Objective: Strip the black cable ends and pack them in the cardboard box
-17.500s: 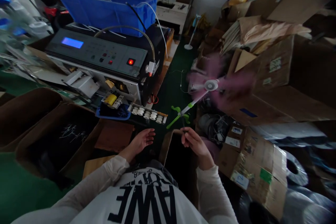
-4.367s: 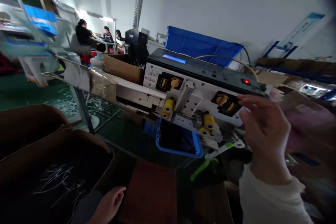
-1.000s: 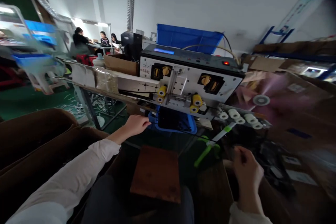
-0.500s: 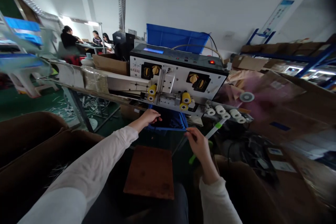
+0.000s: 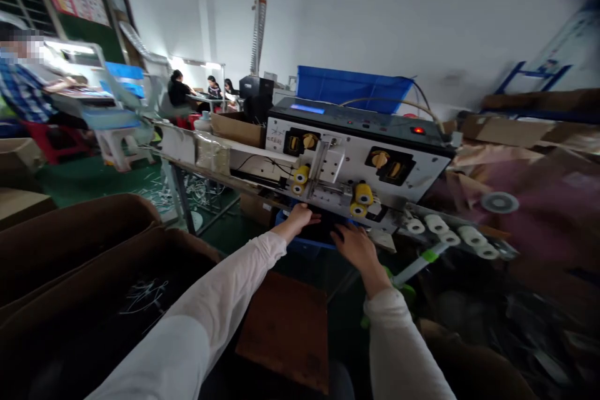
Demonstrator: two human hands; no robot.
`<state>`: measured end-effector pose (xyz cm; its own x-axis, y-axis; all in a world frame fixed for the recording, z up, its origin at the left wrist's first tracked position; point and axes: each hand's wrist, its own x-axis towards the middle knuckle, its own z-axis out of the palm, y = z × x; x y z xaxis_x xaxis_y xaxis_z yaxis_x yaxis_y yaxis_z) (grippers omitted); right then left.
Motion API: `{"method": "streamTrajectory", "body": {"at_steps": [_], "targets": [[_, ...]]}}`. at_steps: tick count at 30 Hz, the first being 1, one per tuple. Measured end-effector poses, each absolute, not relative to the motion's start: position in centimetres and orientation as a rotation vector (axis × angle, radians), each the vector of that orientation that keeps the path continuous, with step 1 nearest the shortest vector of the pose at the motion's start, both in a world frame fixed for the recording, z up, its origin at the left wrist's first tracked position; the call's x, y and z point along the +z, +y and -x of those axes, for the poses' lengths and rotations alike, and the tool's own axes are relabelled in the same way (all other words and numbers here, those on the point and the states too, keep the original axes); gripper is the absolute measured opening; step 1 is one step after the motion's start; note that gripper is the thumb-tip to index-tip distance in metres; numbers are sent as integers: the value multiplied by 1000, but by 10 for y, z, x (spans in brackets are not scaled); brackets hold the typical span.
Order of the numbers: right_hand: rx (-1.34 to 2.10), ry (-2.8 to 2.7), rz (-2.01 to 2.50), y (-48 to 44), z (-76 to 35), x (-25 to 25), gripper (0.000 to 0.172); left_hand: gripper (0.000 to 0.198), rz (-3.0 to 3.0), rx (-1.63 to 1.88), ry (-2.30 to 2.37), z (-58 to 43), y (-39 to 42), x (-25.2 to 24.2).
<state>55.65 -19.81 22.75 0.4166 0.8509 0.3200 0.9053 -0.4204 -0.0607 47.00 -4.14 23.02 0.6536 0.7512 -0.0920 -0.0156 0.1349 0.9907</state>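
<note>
Left hand (image 5: 300, 217): fingers (image 5: 309, 217) extended, apparently open, at the near edge of a blue plastic tray (image 5: 285, 220) under the wire-processing machine (image 5: 347, 147). Right hand (image 5: 359, 248): fingers (image 5: 344, 239) spread over the tray's dark contents (image 5: 323, 236); I cannot tell if they hold anything. Risk: the display (image 5: 307, 109) and red lamp (image 5: 418, 130) are lit and the yellow feed rollers (image 5: 363, 194) sit just above, so a moving roller could catch a finger or the white sleeve (image 5: 391, 337).

We note both arms reaching forward in off-white long sleeves (image 5: 209, 306), bare left hand (image 5: 299, 215) palm down with fingers together, bare right hand (image 5: 359, 251) palm down with fingers spread, the two near each other.
</note>
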Motion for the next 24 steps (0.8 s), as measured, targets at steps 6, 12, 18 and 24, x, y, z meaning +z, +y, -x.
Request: {"method": "streamTrajectory", "body": {"at_steps": [6,12,18,24], "targets": [[-409,-1584,1985,-208,-541,220,29,30,-1636,596,749,-436,-30,237],[-57,-1538,1764,-232,-497,225,30,19,-2133,899,627,-373,-23,248],[198,-1521,1736,-250,-473,215,29,46,-2869,1442,897,-331,27,267],[312,-1511,1759,-249,-463,202,31,58,-2972,1499,941,-332,55,281]]}}
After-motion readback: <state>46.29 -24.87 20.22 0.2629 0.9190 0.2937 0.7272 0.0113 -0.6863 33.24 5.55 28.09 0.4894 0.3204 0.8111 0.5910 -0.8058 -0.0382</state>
